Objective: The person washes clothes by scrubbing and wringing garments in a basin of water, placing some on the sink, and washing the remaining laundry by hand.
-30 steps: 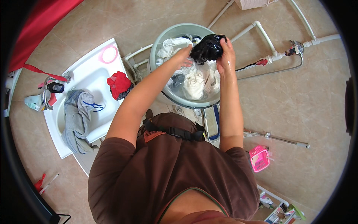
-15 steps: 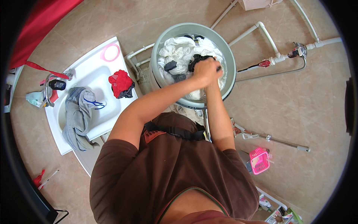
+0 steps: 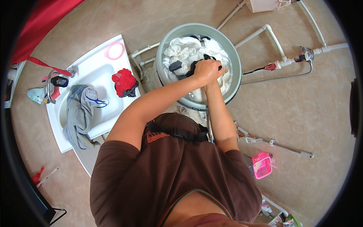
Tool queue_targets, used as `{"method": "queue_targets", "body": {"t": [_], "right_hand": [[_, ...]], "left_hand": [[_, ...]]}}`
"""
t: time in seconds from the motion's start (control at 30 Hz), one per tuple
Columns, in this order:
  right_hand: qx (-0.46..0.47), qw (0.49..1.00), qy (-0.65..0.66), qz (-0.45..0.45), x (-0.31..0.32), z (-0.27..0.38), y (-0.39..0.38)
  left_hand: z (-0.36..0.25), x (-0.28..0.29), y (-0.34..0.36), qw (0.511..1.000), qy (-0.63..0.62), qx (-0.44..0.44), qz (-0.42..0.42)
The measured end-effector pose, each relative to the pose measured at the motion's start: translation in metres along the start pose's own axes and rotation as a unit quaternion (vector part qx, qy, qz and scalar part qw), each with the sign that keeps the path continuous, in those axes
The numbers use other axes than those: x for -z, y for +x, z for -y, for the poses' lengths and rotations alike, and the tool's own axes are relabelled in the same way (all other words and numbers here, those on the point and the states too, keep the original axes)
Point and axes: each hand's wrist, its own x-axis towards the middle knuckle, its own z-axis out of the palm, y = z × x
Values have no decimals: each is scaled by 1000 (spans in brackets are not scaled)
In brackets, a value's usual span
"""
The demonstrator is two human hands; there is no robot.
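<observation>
Over a round grey-green tub [image 3: 237, 72], my two hands meet, closed around a black wet cloth [image 3: 193, 69]. My left hand [image 3: 206, 72] lies across the top and covers much of my right hand [image 3: 219, 73]. Part of the black cloth sticks out past the knuckles, and another part hangs down on the left side. Below them, white garments [image 3: 181, 48] lie soaking in water. A small dark grey cloth [image 3: 175, 66] rests on the whites at the left.
Left of the tub stands a white sink [image 3: 100, 77] with a grey garment [image 3: 80, 113] draped over its front edge. A red and black cloth bundle [image 3: 124, 82] sits on its right rim. White pipes [image 3: 278, 43] run along the wall at right, above a pink basket [image 3: 261, 165].
The black cloth has shifted within my closed hands, and more of it now hangs to the left. My hands stay joined over the tub; the view has moved slightly.
</observation>
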Motion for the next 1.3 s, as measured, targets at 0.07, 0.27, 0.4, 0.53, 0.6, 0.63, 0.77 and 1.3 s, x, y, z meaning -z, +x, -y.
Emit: {"method": "queue_targets", "body": {"t": [0.07, 0.27, 0.4, 0.53, 0.6, 0.63, 0.77, 1.3], "right_hand": [[7, 999, -38, -32, -2, 2, -3], [177, 936, -303, -35, -27, 51, -9], [303, 771, -557, -53, -4, 59, 30], [283, 481, -827, -66, 41, 17, 47], [227, 413, -879, -75, 36, 3, 47], [189, 407, -891, -68, 34, 2, 49], [209, 391, -894, -63, 45, 3, 64], [-1, 914, 121, 386, 51, 11, 51]], "left_hand": [[17, 3, 14, 996, 14, 89, 7], [94, 28, 43, 975, -14, 193, -108], [134, 6, 41, 987, -31, 150, 56], [125, -20, 24, 957, 97, 114, 249], [127, -27, 20, 952, 134, 115, 248], [128, -30, 19, 947, 170, 109, 251], [125, -46, 27, 946, 168, 152, 230], [-15, -22, 3, 999, -16, -22, 27]]}}
